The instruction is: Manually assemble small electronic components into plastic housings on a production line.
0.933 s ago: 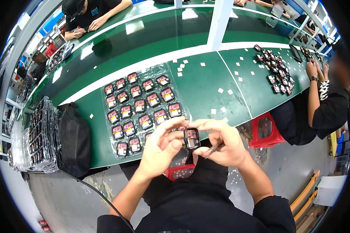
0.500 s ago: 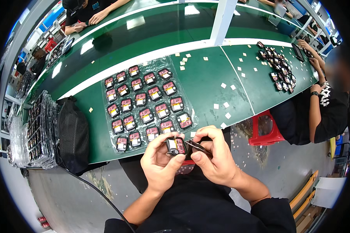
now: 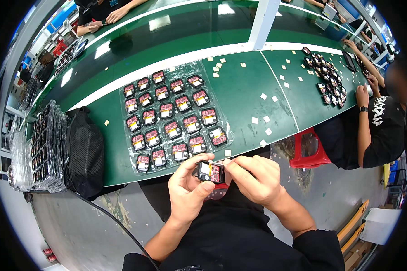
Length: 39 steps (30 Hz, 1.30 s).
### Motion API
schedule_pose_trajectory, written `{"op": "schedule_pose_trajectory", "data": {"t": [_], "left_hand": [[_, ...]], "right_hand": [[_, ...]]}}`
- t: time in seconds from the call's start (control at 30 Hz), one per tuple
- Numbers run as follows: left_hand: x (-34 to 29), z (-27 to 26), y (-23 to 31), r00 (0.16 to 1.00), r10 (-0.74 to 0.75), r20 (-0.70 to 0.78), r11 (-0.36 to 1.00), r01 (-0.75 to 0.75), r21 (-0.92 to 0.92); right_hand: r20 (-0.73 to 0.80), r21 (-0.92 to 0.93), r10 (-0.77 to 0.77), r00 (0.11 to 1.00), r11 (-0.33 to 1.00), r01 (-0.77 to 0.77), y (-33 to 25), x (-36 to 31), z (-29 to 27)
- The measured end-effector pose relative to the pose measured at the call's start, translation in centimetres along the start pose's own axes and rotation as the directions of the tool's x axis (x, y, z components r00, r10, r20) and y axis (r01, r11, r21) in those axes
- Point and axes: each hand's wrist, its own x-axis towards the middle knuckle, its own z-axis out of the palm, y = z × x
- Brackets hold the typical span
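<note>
My left hand [image 3: 187, 192] is closed round a small black device housing [image 3: 210, 172], tilted with its open side up. Inside it a red circuit board, a white block and a strip of yellow tape show. The fingers of my right hand [image 3: 254, 178] are pinched together at the housing's right edge. A thin pale streak [image 3: 216, 164] runs from those fingertips along the upper rim; it looks like the tips of the tweezers, whose body my fingers hide. Just beyond my hands, a clear plastic tray [image 3: 199, 67] holds rows of similar housings on the green table [image 3: 244, 99].
Small pale square pieces [image 3: 255, 120] lie scattered on the table. A black mesh bag [image 3: 85, 151] and stacked clear trays [image 3: 45, 151] stand at the left. At the right, a co-worker [image 3: 380, 122] sits by a heap of housings [image 3: 328, 81] and a red stool [image 3: 308, 149].
My right hand has turned over and moved in against the housing; the dark tweezers, plain before, are now mostly hidden. The housing has tilted slightly in my left hand. The co-worker's arms have shifted.
</note>
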Motion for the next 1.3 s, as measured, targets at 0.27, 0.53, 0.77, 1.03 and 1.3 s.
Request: {"op": "schedule_pose_trajectory", "data": {"t": [0.27,0.53,0.77,1.03,1.3], "left_hand": [[0.0,-0.2,-0.2,1.0,-0.018,-0.005,0.999,0.018,0.038],[-0.1,0.1,0.3,1.0,0.022,0.022,0.996,-0.024,0.087],[0.5,0.5,1.3,0.999,-0.048,-0.009,0.99,0.049,0.134],[7.4,0.6,3.1,0.99,0.137,0.015,0.9,-0.131,0.416],[22.1,-4.5,5.0,0.913,0.39,0.12,0.284,-0.244,0.927]], "right_hand": [[0.026,0.365,0.296,0.955,0.886,-0.285,-0.7,0.5,0.4],[0.011,0.301,0.28,0.96,0.914,-0.27,-0.9,0.4,0.7],[0.008,0.169,0.157,0.988,0.973,-0.156,-0.4,0.1,0.8],[-0.067,0.243,0.498,0.865,0.849,-0.47,4.4,-0.4,-1.0],[-0.205,0.131,0.675,0.709,0.737,-0.664,13.7,-1.5,-4.6]]}}
